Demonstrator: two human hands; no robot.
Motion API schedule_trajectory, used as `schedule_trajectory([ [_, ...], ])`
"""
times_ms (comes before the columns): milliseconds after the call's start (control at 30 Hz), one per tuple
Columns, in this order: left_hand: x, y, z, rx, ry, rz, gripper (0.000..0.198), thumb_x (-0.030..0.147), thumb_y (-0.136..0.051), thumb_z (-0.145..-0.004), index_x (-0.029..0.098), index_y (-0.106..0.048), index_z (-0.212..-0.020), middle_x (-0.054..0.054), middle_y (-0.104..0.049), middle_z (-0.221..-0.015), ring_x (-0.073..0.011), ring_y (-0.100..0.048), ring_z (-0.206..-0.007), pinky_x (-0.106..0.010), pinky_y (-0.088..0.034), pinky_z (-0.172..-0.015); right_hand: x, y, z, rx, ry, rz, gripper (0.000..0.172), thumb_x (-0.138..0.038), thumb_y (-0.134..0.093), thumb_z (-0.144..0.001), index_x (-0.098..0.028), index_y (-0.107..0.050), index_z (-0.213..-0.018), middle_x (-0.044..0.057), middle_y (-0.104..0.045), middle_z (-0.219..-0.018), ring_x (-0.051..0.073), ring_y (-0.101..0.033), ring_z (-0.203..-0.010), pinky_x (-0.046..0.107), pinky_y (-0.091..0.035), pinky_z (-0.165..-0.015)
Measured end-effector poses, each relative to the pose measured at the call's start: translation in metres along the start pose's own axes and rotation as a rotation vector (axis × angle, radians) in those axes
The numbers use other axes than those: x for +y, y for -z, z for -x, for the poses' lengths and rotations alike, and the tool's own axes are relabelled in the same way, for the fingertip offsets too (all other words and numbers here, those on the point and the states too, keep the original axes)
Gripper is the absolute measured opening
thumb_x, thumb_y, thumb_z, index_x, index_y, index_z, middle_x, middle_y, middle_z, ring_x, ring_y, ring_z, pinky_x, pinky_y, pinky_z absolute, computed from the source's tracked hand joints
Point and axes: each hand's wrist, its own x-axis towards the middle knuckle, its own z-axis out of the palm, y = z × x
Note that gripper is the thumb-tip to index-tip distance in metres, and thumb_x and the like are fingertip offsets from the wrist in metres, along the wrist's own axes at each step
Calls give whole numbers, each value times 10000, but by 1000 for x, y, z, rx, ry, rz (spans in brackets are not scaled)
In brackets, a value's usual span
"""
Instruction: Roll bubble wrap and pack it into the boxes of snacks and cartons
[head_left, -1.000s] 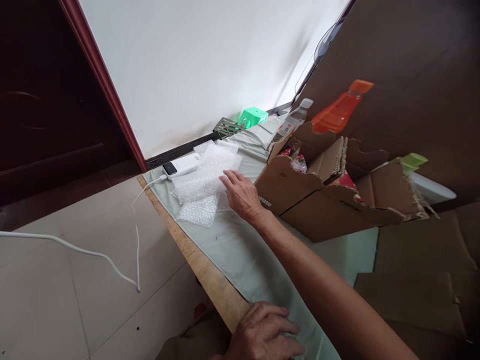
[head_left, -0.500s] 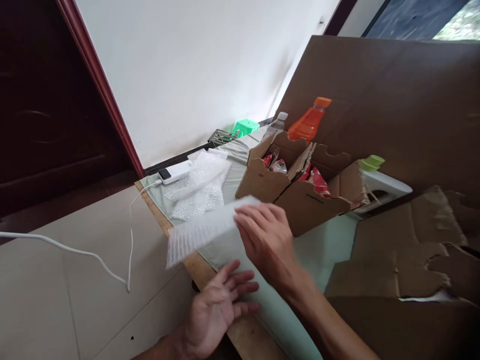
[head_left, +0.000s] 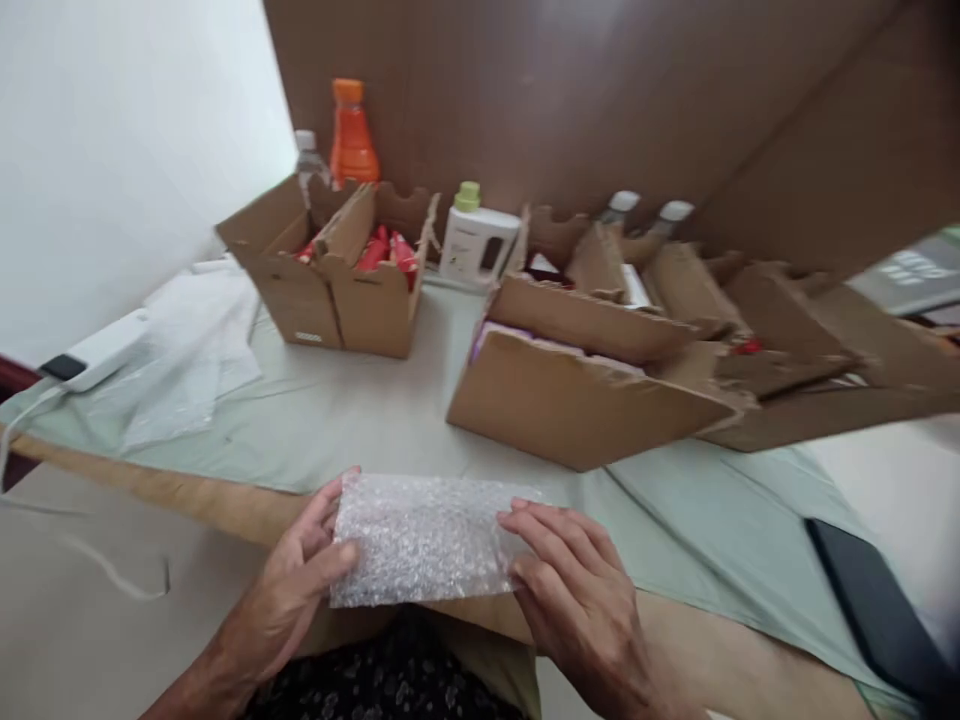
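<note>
One bubble wrap sheet (head_left: 427, 540) is in hand, and two hands are on it: the left hand (head_left: 300, 572) grips its left end with the thumb pressed on top, and the right hand (head_left: 581, 595) grasps the right end with its fingers (head_left: 536, 530) curled over the film (the thumb is hidden, so how far it closes underneath cannot be told). The sheet is stretched flat between them, low over the near wooden edge (head_left: 225, 505) of the table, where the one pale green cloth (head_left: 375, 420) ends. Behind it stand the cartons: one open cardboard box (head_left: 334, 290) to the left, divided in two and showing red packets (head_left: 384, 250), one wider open carton (head_left: 577, 395) straight beyond the sheet, and more torn cardboard (head_left: 780, 330) to the right, too blurred to count. Five bottles show in all: one orange bottle (head_left: 352, 130), one clear bottle (head_left: 307, 152) just beside it, one white jug (head_left: 476, 240) with a green cap between the cartons, and two white-capped tops (head_left: 622, 204) peeping over the cardboard farther right. A single large cardboard board (head_left: 600, 90) leans up behind everything. At the far left lies one loose heap of more bubble wrap (head_left: 191, 345), with one white power bank (head_left: 97, 348) at its edge. One dark flat object (head_left: 874, 605) lies at the right of the cloth. The wider carton stands nearest the sheet, between it and the bottles.
</note>
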Motion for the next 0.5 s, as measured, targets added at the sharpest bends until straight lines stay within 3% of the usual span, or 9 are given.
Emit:
schedule_trajectory([
  [133, 3, -44, -32, -18, -76, -218, 903, 470, -766, -850, 189, -329, -1589, -68, -751, -1028, -215, -703, -924, -315, -545, -843, 0, 20, 23, 41, -57, 83, 222, 15, -526, -914, -185, -621, -904, 95, -782, -1142, 265, -666, -1226, 432, -460, -1044],
  [200, 6, -57, -48, -34, -135, -380, 861, 455, -698, -874, 144, -323, -1584, -43, -734, -918, -195, -683, -823, -303, -535, -760, 5, 26, 33, -27, -115, 151, 180, -45, -541, -949, -187, -650, -975, 92, -780, -1150, 288, -671, -1212, 459, -447, -1041],
  [267, 11, -56, -58, -42, -187, -650, 842, 452, -651, -864, 111, -339, -1568, -20, -717, -839, -189, -659, -728, -303, -518, -681, 15, 34, 46, -127, -178, 176, 138, -210, -559, -1004, -185, -669, -1083, 107, -766, -1185, 313, -684, -1169, 487, -452, -1009],
  [333, 18, -44, -60, 13, -263, -979, 784, 474, -621, -850, 133, -413, -1525, -3, -715, -808, -181, -621, -623, -311, -495, -623, 26, 45, 61, -157, -228, 152, 250, -357, -567, -1018, -177, -665, -1162, 128, -759, -1184, 320, -692, -1121, 491, -475, -955],
  [433, 29, -27, -52, 248, -470, -1331, 613, 495, -577, -897, 197, -528, -1430, -28, -734, -918, -180, -615, -612, -315, -492, -585, 42, 59, 72, -101, -308, 94, 185, -311, -605, -1006, -188, -668, -1128, 97, -773, -1043, 272, -712, -1021, 430, -510, -871],
  [500, 32, -30, -48, 316, -682, -1419, 507, 443, -546, -960, 203, -551, -1406, -80, -730, -1067, -225, -685, -802, -330, -548, -641, 46, 55, 65, -69, -332, 50, 111, -213, -595, -1003, -200, -675, -1079, 68, -776, -987, 239, -720, -983, 393, -525, -846],
])
